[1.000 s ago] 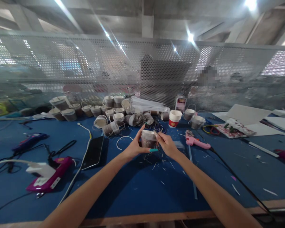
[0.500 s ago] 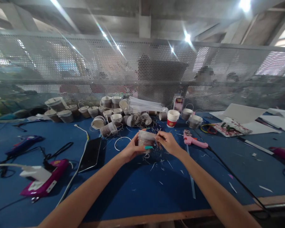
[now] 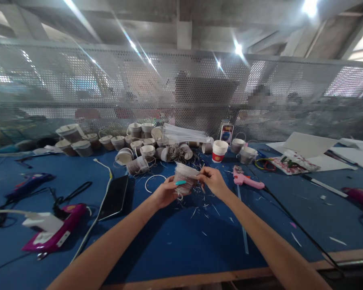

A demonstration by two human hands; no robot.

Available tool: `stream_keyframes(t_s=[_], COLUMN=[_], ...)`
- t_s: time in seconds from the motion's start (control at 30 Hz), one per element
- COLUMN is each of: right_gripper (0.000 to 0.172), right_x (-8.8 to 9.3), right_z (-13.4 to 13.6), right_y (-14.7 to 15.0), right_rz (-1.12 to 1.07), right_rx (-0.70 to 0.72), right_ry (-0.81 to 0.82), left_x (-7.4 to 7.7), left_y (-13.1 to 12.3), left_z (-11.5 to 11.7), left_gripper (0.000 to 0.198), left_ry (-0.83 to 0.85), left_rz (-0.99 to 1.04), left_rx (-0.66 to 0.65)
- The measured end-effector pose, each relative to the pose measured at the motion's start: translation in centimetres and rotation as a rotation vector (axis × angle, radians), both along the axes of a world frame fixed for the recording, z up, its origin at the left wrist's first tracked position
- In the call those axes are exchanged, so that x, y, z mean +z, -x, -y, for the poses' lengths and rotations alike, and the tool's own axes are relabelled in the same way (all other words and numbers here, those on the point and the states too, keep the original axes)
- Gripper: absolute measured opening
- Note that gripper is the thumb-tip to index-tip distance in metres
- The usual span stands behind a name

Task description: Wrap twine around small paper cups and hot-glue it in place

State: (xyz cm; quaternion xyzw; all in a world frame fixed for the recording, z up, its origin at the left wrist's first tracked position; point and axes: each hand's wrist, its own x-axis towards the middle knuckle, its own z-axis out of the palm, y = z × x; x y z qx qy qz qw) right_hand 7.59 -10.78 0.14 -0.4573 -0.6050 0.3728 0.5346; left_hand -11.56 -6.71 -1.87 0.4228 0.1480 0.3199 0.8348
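A small cup wrapped in grey-brown cord, with a white rim (image 3: 184, 176), is held above the blue table. My left hand (image 3: 165, 192) grips it from the left, the thumb with its turquoise nail lying across the side. At the cup's right edge, my right hand (image 3: 212, 179) has its fingers pinched together against the rim. Whether a strand lies between those fingertips is too small to make out. Scraps of cord and white slivers lie on the table under the cup. A white ring (image 3: 153, 183) lies left of it.
Several wrapped cups (image 3: 137, 164) and white strips (image 3: 184, 133) crowd the back. Stacked paper cups (image 3: 219, 151) and a pink glue gun (image 3: 247, 179) with its cord lie right. A phone (image 3: 114, 198), power strip (image 3: 56, 230) and blue glue gun (image 3: 30, 183) sit left.
The cup has tilted in my left hand, its rim now sloping down to the right. My left thumb has shifted left on its side. The right fingers stay at the rim.
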Motion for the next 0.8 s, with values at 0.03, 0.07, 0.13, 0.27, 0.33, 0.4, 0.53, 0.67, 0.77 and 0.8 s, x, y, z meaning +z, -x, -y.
stream_keyframes(t_s=[0.03,0.07,0.13,0.27,0.33,0.4,0.53,0.67,0.77,0.8], right_gripper=[0.035,0.035,0.036,0.042,0.034,0.031,0.026,0.023,0.025,0.025], right_x=[0.0,0.0,0.1,0.4,0.5,0.5,0.1,-0.5,-0.6,-0.6], right_z=[0.0,0.0,0.1,0.3,0.5,0.6,0.8,0.8,0.7,0.8], right_y=[0.1,0.2,0.4,0.9,1.1,1.1,0.9,0.9,1.0,1.0], right_rz=[-0.032,-0.072,-0.163,-0.216,-0.201,-0.187,-0.068,0.086,0.106,0.115], right_rx=[-0.025,-0.055,-0.101,-0.012,0.040,0.022,-0.059,-0.053,-0.029,-0.020], right_ry=[-0.009,-0.023,-0.047,0.014,0.066,0.070,-0.042,-0.117,-0.097,-0.092], left_x=[0.0,0.0,0.1,0.0,0.2,0.4,0.4,-0.9,-1.5,-1.4], left_y=[0.0,0.0,0.1,0.4,0.5,0.5,-0.2,-1.1,-1.4,-1.5], left_z=[0.0,0.0,0.0,-0.2,-0.2,-0.2,-0.2,-0.3,-0.2,-0.1], left_gripper=[0.043,0.044,0.046,0.046,0.043,0.043,0.055,0.070,0.067,0.064], left_ry=[-0.006,-0.012,-0.018,0.001,0.017,0.006,-0.198,-0.493,-0.588,-0.581], left_rz=[0.002,0.005,0.014,0.027,0.040,0.040,-0.194,-0.455,-0.520,-0.526], left_rx=[-0.017,-0.033,-0.049,-0.072,-0.086,-0.091,-0.036,0.259,0.416,0.421])
